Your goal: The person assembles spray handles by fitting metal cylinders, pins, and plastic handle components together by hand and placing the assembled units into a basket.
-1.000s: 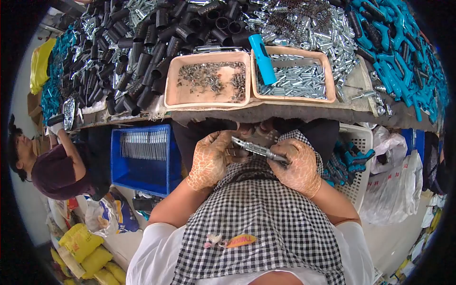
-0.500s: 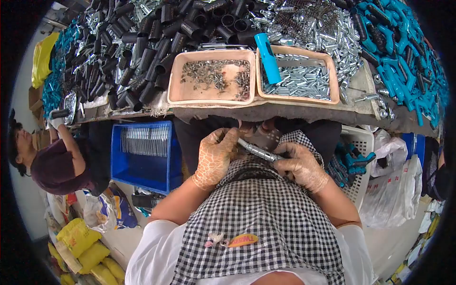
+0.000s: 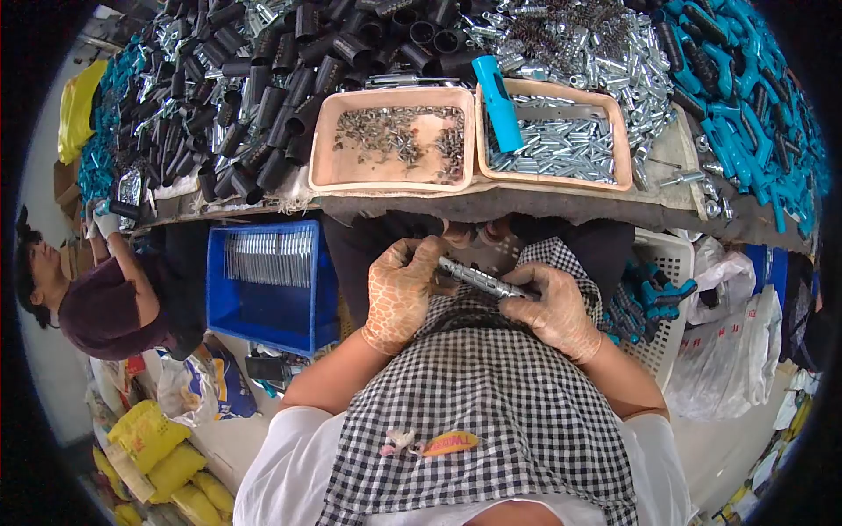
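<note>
Metal cylinder (image 3: 478, 279), one, above the checked apron (image 3: 491, 386), left hand (image 3: 396, 296) and right hand (image 3: 557, 311) each closed around an end; step in hand, apparently two-handed manipulation; next move seemingly calling for firm, aligned grips
</note>
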Action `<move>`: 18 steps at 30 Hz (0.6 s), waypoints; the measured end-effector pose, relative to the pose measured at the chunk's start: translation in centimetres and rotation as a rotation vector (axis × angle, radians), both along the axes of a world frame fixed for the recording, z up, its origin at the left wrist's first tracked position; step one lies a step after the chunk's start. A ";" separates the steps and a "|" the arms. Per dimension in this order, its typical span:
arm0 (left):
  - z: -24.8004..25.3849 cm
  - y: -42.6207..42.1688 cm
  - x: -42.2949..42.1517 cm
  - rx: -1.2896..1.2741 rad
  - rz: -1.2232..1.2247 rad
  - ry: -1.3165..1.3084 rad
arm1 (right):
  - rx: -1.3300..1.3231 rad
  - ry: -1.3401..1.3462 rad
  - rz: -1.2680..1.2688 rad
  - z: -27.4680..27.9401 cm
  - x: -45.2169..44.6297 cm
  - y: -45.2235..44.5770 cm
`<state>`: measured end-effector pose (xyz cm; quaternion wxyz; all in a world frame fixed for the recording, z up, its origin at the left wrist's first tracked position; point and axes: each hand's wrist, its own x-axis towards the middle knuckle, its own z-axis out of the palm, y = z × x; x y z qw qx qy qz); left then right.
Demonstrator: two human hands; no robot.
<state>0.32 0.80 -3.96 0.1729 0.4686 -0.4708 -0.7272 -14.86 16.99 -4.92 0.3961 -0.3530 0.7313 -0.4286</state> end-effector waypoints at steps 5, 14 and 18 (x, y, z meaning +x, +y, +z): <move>0.3 -0.1 0.1 0.100 0.012 -0.014 | -0.220 0.472 0.057 0.1 0.4 0.0; -0.3 0.0 0.5 0.232 -0.008 0.041 | -0.391 0.825 0.139 -0.1 0.2 0.1; -0.8 0.7 0.6 0.270 -0.024 0.105 | -0.364 0.754 0.130 -0.6 0.3 0.1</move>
